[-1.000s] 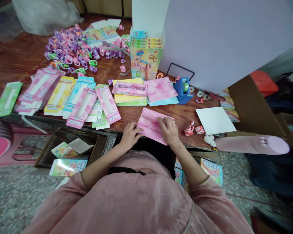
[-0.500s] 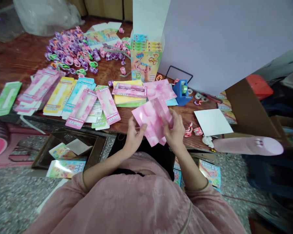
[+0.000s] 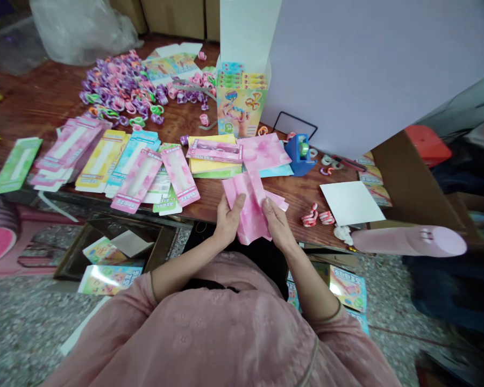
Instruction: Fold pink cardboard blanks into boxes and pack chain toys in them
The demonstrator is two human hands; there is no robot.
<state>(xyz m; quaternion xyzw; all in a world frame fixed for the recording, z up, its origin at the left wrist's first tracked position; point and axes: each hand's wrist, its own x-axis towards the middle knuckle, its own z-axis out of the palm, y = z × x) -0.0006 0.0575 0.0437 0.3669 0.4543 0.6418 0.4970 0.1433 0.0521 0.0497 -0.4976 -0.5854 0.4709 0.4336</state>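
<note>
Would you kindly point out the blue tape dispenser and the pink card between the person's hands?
Blue tape dispenser (image 3: 294, 154), head view, point on its blue body.
Pink card (image 3: 250, 209), head view, point on its printed face.

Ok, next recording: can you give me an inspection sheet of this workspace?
surface: wooden table, mostly covered with stock.
job's things: pink printed card blank, folded partly, held over the table edge; flat box blanks in rows to its left.
grippers: left hand and right hand, bare, both on the card.
clutter: plastic link toys piled; blue tape dispenser; white card sheet.
cables: nothing seen.
surroundings: speckled stone floor; plastic bag.
</note>
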